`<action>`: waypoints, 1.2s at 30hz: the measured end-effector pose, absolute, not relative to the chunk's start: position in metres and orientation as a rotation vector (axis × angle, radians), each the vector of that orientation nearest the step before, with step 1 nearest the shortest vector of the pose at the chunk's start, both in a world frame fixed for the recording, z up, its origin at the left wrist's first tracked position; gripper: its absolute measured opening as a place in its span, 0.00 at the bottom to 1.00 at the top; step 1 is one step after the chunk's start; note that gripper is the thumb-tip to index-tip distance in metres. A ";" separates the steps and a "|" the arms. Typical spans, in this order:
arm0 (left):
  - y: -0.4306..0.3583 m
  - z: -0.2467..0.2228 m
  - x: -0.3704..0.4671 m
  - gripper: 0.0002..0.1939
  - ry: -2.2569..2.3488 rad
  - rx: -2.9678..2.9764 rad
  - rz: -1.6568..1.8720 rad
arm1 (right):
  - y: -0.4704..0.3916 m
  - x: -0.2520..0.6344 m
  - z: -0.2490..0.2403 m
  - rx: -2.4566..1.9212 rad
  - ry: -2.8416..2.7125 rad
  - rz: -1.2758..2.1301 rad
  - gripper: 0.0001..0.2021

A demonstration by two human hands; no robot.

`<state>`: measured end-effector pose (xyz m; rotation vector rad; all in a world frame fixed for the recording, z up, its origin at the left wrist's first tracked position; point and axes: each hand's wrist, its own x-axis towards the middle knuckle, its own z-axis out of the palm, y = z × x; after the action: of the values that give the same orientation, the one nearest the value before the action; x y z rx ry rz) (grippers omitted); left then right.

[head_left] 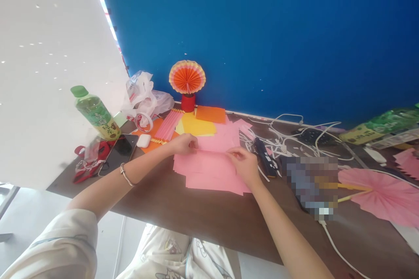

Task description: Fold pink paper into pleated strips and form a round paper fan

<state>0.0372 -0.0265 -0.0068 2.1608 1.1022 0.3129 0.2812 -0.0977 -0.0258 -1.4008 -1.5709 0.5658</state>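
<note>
Sheets of pink paper point(209, 173) lie spread on the dark brown table in front of me. The fingers of my left hand point(185, 144) are closed at the upper left of a pink sheet. At that sheet's right end, my right hand point(245, 165) pinches the same edge between thumb and fingers. A fold or edge runs straight between the two hands. Just beyond them is yellow paper point(198, 125), with a folded orange paper point(210, 114) behind it. Left of these lies a pleated pink paper strip point(168, 125) with yellow edges.
A round orange paper fan point(187, 77) stands in a red holder point(188, 103) by the blue wall. At left are a green-capped bottle point(98, 115), plastic bags point(144, 96), tape roll point(143, 122) and phone point(121, 150). Cables point(278, 144), a power strip point(265, 157) and pink fan point(386, 196) occupy the right.
</note>
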 end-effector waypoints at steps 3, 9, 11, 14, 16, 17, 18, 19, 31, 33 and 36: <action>-0.028 -0.001 0.045 0.10 1.036 2.129 0.310 | -0.100 0.277 -0.026 -1.397 -1.533 0.533 0.07; -0.033 0.004 0.064 0.12 0.957 2.067 0.351 | -0.105 0.276 -0.025 -1.343 -1.538 0.546 0.06; -0.033 0.002 0.067 0.11 0.938 2.045 0.343 | -0.105 0.277 -0.026 -1.329 -1.521 0.547 0.07; -0.034 -0.003 0.069 0.11 0.865 2.038 0.357 | -0.105 0.279 -0.029 -1.310 -1.499 0.555 0.07; -0.035 -0.005 0.070 0.12 0.817 2.062 0.346 | -0.105 0.281 -0.031 -1.305 -1.490 0.564 0.07; -0.036 -0.005 0.071 0.14 0.800 2.078 0.329 | -0.104 0.281 -0.032 -1.304 -1.483 0.569 0.07; -0.037 -0.005 0.071 0.15 0.785 2.093 0.309 | -0.104 0.282 -0.033 -1.300 -1.475 0.574 0.07; -0.038 -0.005 0.072 0.16 0.774 2.105 0.296 | -0.104 0.282 -0.034 -1.294 -1.464 0.581 0.07; -0.044 -0.001 0.078 0.10 0.870 2.232 0.403 | -0.097 0.288 -0.036 -1.312 -1.322 0.798 0.11; -0.044 -0.001 0.078 0.10 0.876 2.238 0.409 | -0.096 0.289 -0.036 -1.315 -1.305 0.843 0.10; -0.044 -0.002 0.077 0.10 0.891 2.252 0.404 | -0.097 0.289 -0.034 -1.334 -1.291 0.835 0.09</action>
<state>0.0771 -0.0439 -0.0017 2.2524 0.8911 0.4035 0.2891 -0.0967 -0.0345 -1.3336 -1.2909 0.8351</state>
